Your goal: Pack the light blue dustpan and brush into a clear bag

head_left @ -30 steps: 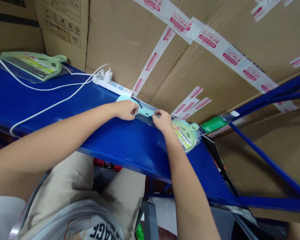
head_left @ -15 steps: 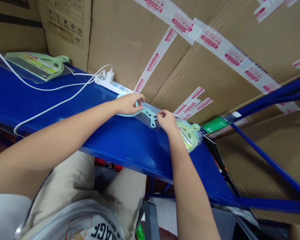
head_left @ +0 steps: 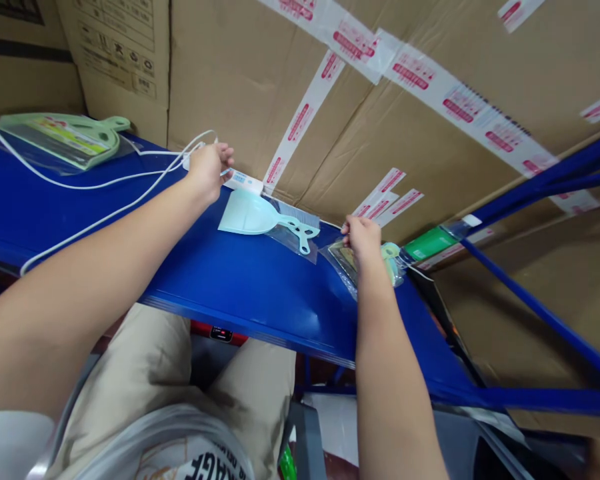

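Taped cardboard boxes (head_left: 240,87) stand along the back edge of our blue shelf (head_left: 230,280). The bagged pale blue dustpan (head_left: 253,215) lies near that edge, between our hands and untouched. Our left hand (head_left: 206,170) closes over the white power strip (head_left: 245,181). Our right hand (head_left: 361,235) pinches the bagged green dustpan (head_left: 391,257) nearer the right end.

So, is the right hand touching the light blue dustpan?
Apart. The head view shows a clear gap between the right hand and the handle of the light blue dustpan; the hand rests on the green bagged dustpan instead.
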`<control>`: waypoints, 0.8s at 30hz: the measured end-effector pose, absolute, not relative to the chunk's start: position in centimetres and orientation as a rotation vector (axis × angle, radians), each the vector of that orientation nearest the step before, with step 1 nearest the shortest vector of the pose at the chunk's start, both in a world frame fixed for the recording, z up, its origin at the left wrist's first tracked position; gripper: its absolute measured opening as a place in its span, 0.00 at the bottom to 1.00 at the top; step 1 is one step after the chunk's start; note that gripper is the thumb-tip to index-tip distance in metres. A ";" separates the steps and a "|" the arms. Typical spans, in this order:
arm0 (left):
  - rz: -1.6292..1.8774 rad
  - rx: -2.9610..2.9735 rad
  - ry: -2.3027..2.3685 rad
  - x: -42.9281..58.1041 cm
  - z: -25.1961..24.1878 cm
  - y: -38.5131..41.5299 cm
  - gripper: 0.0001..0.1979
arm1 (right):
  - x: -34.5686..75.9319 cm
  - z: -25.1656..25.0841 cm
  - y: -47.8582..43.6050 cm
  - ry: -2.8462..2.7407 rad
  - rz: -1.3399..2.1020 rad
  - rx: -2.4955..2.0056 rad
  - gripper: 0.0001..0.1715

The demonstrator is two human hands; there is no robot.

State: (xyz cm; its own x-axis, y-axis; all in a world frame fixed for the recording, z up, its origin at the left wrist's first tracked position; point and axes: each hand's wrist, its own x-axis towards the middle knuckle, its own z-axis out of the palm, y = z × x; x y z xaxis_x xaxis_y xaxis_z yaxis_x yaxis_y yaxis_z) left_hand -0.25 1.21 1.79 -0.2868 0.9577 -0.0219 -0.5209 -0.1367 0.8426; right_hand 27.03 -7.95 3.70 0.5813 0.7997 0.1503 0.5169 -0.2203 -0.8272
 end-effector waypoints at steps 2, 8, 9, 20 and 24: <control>1.669 0.665 0.971 0.3 1.8 0.8 0.08 | 26.7 3.0 -7.8 -1.211 0.337 -1.951 0.15; 1.673 0.719 0.953 0.9 1.9 0.6 0.11 | 24.3 0.8 -7.7 -1.929 -0.044 -2.301 0.18; 1.677 0.720 0.955 0.9 1.9 0.5 0.11 | 24.0 0.7 -7.7 -1.963 -0.048 -2.346 0.20; 1.678 0.764 1.057 1.8 2.9 -1.0 0.16 | 24.2 0.6 -7.2 -1.916 -0.131 -2.397 0.25; 1.638 0.842 1.125 1.8 2.5 -0.9 0.16 | 25.2 0.9 -7.1 -1.844 -0.215 -2.349 0.23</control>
